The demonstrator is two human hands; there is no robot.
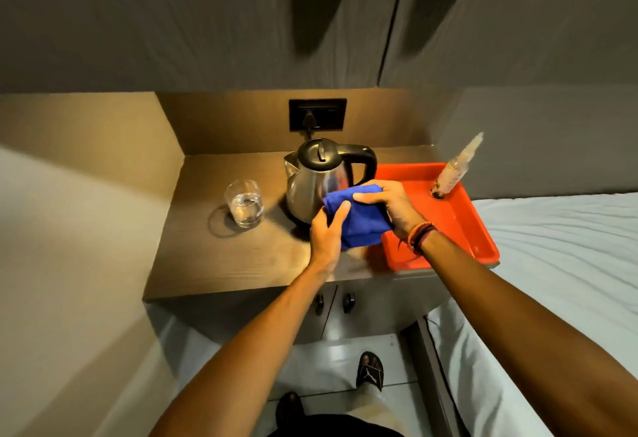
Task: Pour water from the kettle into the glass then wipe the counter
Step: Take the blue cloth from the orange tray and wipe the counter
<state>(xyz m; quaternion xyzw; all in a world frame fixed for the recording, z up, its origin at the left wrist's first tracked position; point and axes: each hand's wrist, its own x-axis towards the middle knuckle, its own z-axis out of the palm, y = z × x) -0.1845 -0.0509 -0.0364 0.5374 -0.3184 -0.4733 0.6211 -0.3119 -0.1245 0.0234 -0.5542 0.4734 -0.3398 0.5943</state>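
A steel kettle (317, 177) with a black lid and handle stands upright at the back middle of the brown counter (221, 260). To its left sits a short glass (244, 203) partly filled with water. A folded blue cloth (359, 219) is held in the air in front of the kettle, above the counter. My left hand (326, 236) grips the cloth's left edge and my right hand (390, 205) grips its top right part. The cloth hides the kettle's lower right side.
An orange tray (459, 226) lies at the counter's right end with a spray bottle (455, 167) standing in its far corner. A wall socket (317, 114) sits behind the kettle. White bedding (566, 264) borders the right side. Cupboard doors hang overhead.
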